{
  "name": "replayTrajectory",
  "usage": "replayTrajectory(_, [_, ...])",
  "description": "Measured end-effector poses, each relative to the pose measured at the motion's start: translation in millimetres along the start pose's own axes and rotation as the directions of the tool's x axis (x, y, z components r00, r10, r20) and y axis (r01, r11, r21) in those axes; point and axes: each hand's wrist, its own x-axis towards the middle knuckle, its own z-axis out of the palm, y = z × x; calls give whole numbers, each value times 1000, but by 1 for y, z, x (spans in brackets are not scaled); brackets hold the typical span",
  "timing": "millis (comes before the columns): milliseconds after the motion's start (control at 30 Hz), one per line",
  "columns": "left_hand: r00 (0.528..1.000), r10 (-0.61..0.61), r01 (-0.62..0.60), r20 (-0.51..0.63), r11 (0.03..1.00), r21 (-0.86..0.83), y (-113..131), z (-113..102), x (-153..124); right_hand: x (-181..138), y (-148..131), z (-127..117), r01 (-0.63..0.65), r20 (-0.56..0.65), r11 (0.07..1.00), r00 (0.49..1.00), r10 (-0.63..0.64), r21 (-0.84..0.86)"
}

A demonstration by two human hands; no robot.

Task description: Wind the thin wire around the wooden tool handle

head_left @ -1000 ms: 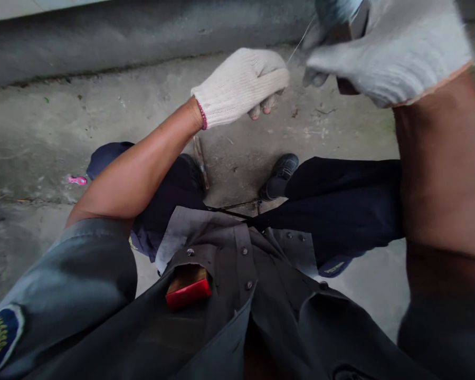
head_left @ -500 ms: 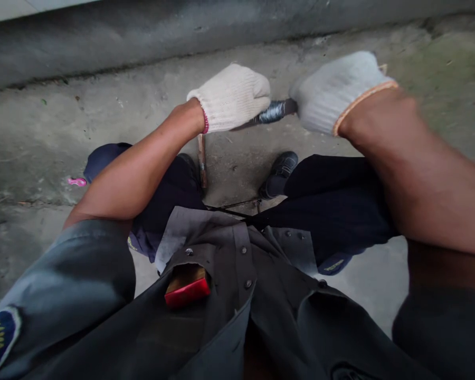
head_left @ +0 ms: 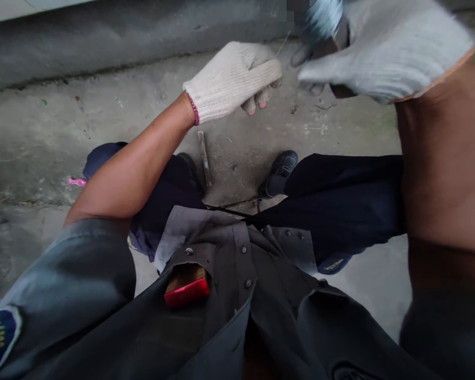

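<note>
A dark bar point(head_left: 342, 34) with a bundle of silvery-blue wire or thread point(head_left: 324, 18) wound around it is in my right hand point(head_left: 391, 53), at the upper right. The white knit glove on that hand is smeared by motion, and part of the bar is hidden behind it. To the left, my left hand point(head_left: 233, 82), also gloved, has its thumb and forefinger pressed together over the concrete. A thin strand point(head_left: 283, 45) runs up from those fingers toward the wound bundle. Two bare fingertips show through the left glove.
A narrow, worn strip point(head_left: 205, 158) lies on the concrete between my shoes point(head_left: 284, 166). A pink item point(head_left: 77, 181) is by my left knee. Along the back runs a low grey ledge point(head_left: 142, 39). A red box point(head_left: 187, 292) sticks out of my shirt pocket.
My right hand has swung up and to the right with the wound bar, and now tilts it. My left hand has come off the bar's other end and risen slightly; a strand now shows.
</note>
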Motion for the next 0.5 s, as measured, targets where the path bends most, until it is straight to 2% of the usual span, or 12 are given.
replayTrajectory(67, [999,-41,41,-21,999,33,0,4,2,5,-5,3,5,-155,995,988,-21,-102])
replayTrajectory(167, [997,-70,67,17,991,117,1,7,0,17,-7,12,-8,-223,940,972,-73,-342])
replayTrajectory(267, [995,-94,83,41,972,219,4,11,-4,23,-6,24,-63,-178,884,984,-24,-463])
replayTrajectory(367, [994,-113,107,3,950,294,2,14,-3,21,-8,33,-106,-131,835,990,41,-539])
replayTrajectory(433, [995,-95,99,-29,925,367,-1,13,0,18,-11,36,-93,-78,805,995,58,-586])
replayTrajectory(500, [998,-58,69,-38,882,466,-5,10,2,14,-15,38,-29,10,783,999,45,-622])
